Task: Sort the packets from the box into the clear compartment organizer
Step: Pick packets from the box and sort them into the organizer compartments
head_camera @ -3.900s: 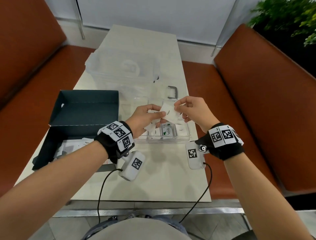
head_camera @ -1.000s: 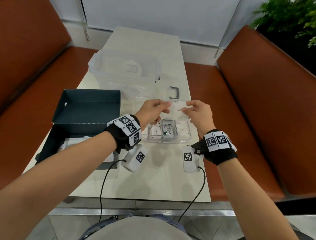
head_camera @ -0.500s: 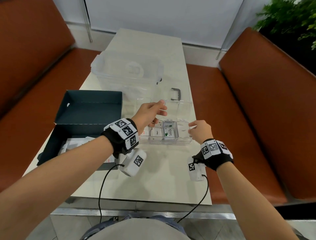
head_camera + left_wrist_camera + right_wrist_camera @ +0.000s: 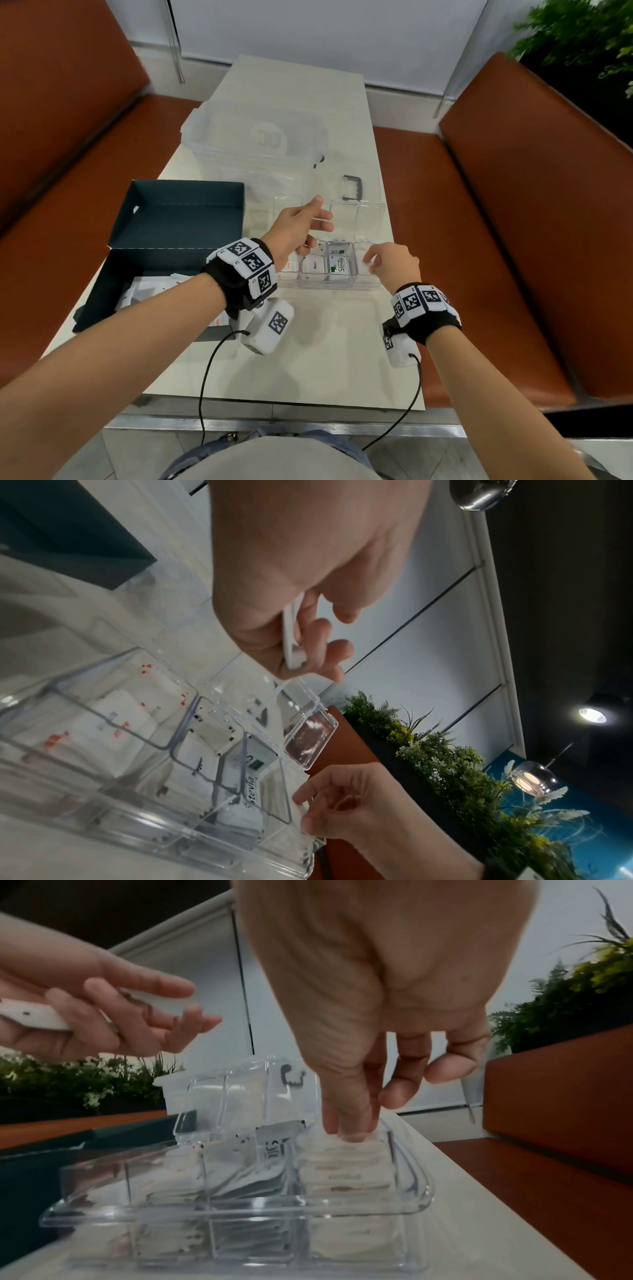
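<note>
The clear compartment organizer (image 4: 329,282) stands mid-table with its lid (image 4: 356,219) raised. Its cells hold white packets, and a Stevia packet (image 4: 339,265) lies in the third cell. My right hand (image 4: 370,267) reaches down into the rightmost cell. In the right wrist view its thumb and forefinger (image 4: 346,1131) pinch the top white packet (image 4: 342,1150) of the stack there. My left hand (image 4: 308,222) hovers over the organizer's left half and holds thin white packets (image 4: 293,642) between thumb and fingers. The dark box (image 4: 102,291) at the left holds more packets (image 4: 147,291).
The box's open lid (image 4: 178,219) stands up behind it. A large clear lidded bin (image 4: 253,144) sits farther back, with a dark handle (image 4: 352,188) to its right. Orange benches flank the table, and the right table edge is close to the organizer.
My right hand drew a packet away from my left hand and came down to the rightmost cell. My left hand stayed above the organizer with the other packets.
</note>
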Available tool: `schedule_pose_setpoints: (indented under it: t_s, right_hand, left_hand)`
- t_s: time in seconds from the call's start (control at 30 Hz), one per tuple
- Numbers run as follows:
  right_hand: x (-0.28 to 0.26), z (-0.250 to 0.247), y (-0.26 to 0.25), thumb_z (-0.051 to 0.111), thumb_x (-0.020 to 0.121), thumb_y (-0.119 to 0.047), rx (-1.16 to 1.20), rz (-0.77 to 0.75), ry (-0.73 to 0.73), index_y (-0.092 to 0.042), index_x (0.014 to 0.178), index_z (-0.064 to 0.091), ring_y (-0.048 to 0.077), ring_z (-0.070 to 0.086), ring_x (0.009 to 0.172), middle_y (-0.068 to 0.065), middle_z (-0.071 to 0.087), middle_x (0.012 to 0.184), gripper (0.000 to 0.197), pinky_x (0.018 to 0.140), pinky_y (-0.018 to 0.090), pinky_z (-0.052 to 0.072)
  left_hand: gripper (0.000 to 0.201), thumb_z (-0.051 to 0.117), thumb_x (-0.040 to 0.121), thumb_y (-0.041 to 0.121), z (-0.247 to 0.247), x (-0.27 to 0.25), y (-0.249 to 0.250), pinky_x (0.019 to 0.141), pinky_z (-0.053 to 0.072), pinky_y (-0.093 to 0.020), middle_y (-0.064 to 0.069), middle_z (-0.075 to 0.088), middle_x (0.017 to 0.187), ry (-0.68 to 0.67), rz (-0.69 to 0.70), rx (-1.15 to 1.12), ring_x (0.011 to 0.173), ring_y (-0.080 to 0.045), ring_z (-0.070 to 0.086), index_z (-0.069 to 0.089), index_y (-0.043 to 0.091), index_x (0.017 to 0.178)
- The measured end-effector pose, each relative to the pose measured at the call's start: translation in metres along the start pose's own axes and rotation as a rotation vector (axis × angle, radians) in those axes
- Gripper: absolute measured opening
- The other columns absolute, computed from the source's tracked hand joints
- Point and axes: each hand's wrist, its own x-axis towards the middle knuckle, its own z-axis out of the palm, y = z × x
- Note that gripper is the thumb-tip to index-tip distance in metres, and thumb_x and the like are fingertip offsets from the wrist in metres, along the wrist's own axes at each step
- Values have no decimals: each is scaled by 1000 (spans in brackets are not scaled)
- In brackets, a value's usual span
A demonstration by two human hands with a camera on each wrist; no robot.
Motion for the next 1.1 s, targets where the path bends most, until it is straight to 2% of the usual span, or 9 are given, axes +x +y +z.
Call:
schedule_pose_setpoints:
  t_s: [0.33,0.4,0.5,0.6,0.67,0.77,0.9,1.0,1.1]
  right_hand:
    - [-3,-7,-12,47,94,-12,-182,-110,82,-26,105,65,24,57,100,-1,66,103,25,88,39,33]
    - [-7,-11,-26,48,95,-17,-74,-154,150,-23,104,67,23,60,95,-1,67,100,22,86,38,38]
    - [-22,-15,-57,56,94,-24,390,-189,139,-16,107,66,19,67,77,2,72,83,18,75,30,51]
    - [-35,-16,-86,58,93,-25,944,-86,-67,-15,119,55,15,70,68,5,73,81,28,63,22,49]
    - [-39,-17,-98,64,89,-24,1186,-5,-203,-17,124,49,18,72,73,9,73,92,39,65,26,51]
    - [-38,-19,-104,70,84,-12,1274,-3,-200,-14,124,48,18,70,71,11,71,91,45,64,26,53]
    - [-26,-26,-102,69,84,-2,1198,-3,-93,-3,115,59,16,64,66,10,66,78,33,61,25,50]
    - [-19,-27,-95,66,85,1,1169,22,-50,-1,106,64,15,63,64,10,66,76,21,63,26,49]
    - [-17,-23,-90,66,85,0,1140,23,-76,-1,102,65,13,65,63,9,68,76,17,61,24,50]
  left_hand:
    - [41,49,98,48,-7,-3,8,40,34,-17,-3,69,93,-50,-135,-302,49,-10,50,64,11,106]
    - [45,49,96,51,-11,-4,9,39,33,-16,-4,69,94,-81,-163,-366,49,-10,49,62,10,110]
    - [55,49,92,59,-16,-5,10,41,34,-18,-4,70,95,-128,-171,-416,51,-11,47,63,10,114]
    - [59,50,90,62,-18,-5,11,42,36,-18,-5,69,93,-147,-144,-481,53,-11,47,63,10,114]
    - [57,49,91,61,-20,-5,13,43,40,-20,-5,69,93,-126,-109,-521,54,-10,48,64,11,113]
    - [51,49,94,56,-23,-5,15,51,44,-22,-4,68,90,-98,-46,-553,57,-10,54,63,10,111]
    - [33,54,97,37,-25,-5,13,78,48,-31,-2,65,93,-66,24,-379,87,-16,61,59,10,114]
    - [27,62,94,24,-31,-5,3,79,49,-30,-2,65,98,-57,-5,-174,88,-16,62,58,13,118]
    - [4,63,94,16,-38,-8,-8,75,53,-26,-2,68,91,-110,-41,-68,83,-16,68,61,13,96]
